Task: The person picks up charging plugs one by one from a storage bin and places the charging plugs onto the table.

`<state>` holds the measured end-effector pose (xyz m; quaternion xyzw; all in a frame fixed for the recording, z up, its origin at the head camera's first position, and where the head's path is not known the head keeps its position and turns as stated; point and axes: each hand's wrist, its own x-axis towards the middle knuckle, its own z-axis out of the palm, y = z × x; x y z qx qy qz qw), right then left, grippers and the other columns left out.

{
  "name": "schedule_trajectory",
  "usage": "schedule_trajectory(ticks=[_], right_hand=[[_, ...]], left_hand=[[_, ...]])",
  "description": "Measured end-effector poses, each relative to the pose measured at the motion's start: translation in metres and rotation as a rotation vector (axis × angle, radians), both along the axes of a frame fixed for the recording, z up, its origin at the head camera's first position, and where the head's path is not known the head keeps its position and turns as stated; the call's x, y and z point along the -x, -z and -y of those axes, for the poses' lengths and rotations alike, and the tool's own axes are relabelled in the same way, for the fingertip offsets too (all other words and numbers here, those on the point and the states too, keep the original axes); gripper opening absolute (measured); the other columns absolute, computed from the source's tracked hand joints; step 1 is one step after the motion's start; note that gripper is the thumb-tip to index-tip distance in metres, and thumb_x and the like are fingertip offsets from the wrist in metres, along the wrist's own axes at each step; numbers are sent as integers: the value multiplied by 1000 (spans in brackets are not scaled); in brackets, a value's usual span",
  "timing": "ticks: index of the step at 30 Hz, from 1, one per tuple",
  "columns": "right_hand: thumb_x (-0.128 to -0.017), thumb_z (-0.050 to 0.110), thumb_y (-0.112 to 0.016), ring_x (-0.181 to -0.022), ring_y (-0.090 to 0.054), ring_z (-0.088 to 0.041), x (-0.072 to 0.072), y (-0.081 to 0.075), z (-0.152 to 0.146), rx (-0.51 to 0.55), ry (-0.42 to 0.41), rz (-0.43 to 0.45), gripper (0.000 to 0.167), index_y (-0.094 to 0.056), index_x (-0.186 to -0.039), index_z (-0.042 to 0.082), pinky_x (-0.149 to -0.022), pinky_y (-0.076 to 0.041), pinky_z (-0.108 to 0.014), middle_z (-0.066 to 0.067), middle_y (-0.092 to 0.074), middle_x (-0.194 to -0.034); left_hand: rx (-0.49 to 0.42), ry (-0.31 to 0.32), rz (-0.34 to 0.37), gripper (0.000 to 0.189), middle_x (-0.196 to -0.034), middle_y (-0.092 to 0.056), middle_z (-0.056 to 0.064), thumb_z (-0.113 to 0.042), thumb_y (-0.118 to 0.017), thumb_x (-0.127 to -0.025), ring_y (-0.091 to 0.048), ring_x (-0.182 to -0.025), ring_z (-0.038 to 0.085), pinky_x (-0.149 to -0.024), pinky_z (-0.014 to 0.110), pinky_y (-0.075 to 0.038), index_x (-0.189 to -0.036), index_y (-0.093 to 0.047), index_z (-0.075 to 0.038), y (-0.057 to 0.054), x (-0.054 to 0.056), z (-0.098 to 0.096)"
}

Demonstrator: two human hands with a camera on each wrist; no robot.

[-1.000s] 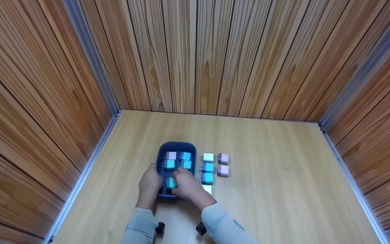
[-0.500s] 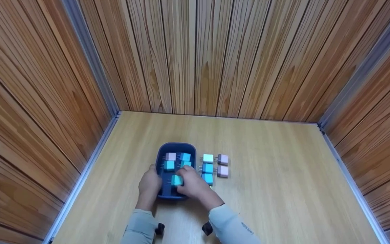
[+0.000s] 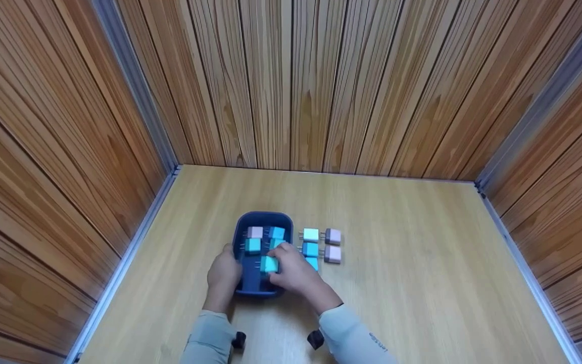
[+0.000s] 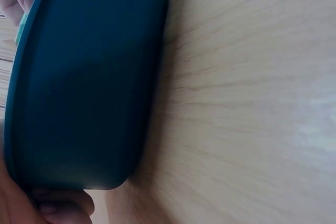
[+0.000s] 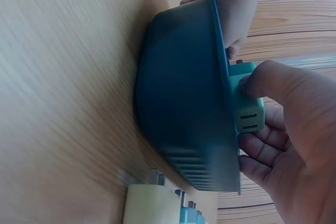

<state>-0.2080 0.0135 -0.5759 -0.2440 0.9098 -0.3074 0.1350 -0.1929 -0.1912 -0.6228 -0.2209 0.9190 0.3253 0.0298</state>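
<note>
A dark blue plastic bin point(image 3: 258, 288) stands on the table, holding several charger plugs. My left hand point(image 3: 224, 273) grips its left rim; the left wrist view shows fingers point(image 4: 63, 203) under the rim, against the bin's outer wall. Between the thumb and fingers of my right hand point(image 3: 296, 273) is a green charger plug point(image 5: 247, 98), its two slots facing the right wrist camera. It is at the bin's right rim, prongs pointing left in the head view. Inside the bin lie a pink plug point(image 3: 255, 232), a blue plug point(image 3: 277, 232) and a teal plug point(image 3: 252, 245).
Right of the bin, plugs stand in two columns: a pale green plug point(image 3: 310, 234) and blue ones in one, pink plugs point(image 3: 333, 236) in the other. A pale yellow plug point(image 5: 149, 203) is close to the right wrist camera. Wood-panel walls point(image 3: 311, 101) enclose the table.
My right hand has moved right with the green plug, from low in the bin's left side toward its right rim. My left hand and the bin have stayed in place.
</note>
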Motion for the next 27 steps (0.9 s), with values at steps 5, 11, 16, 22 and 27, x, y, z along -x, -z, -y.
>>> schedule_trajectory(ticks=[5,11,16,22,27], right_hand=[[-93,35,-73,-112,-53,-15,-1,-3,-5,5,11,1,47,-62,-135,17,-100,-51,-39,3,-55,-131],[-93,35,-73,-115,-52,-16,-5,-8,-13,22,36,-11,49,-61,-138,17,-102,-51,-40,2,-54,-133],[-91,32,-73,-116,-52,-16,-7,-14,-21,28,58,-38,47,-62,-135,17,-102,-50,-41,1,-54,-133],[-90,30,-73,-116,-51,-16,-8,-19,-30,24,101,-56,48,-62,-135,17,-102,-50,-40,1,-54,-133],[-90,29,-73,-116,-52,-17,-8,-17,-38,20,100,-96,48,-62,-135,15,-102,-50,-41,-1,-55,-133]], left_hand=[[6,5,-2,50,-133,-64,25,-6,-43,-102,-64,-120,39,-94,57,-51,-152,-41,-2,0,-1,1],[11,17,-13,47,-130,-65,25,-8,-44,-102,-66,-116,38,-89,56,-53,-149,-43,0,-1,-1,2],[6,13,4,48,-130,-65,25,-8,-45,-102,-66,-116,39,-89,57,-53,-149,-43,0,0,0,3],[14,11,21,53,-135,-63,25,-8,-46,-101,-64,-121,40,-90,58,-52,-153,-39,-1,-1,0,2],[24,12,27,51,-131,-65,26,-8,-46,-101,-66,-117,41,-87,58,-53,-152,-40,-2,-1,0,1]])
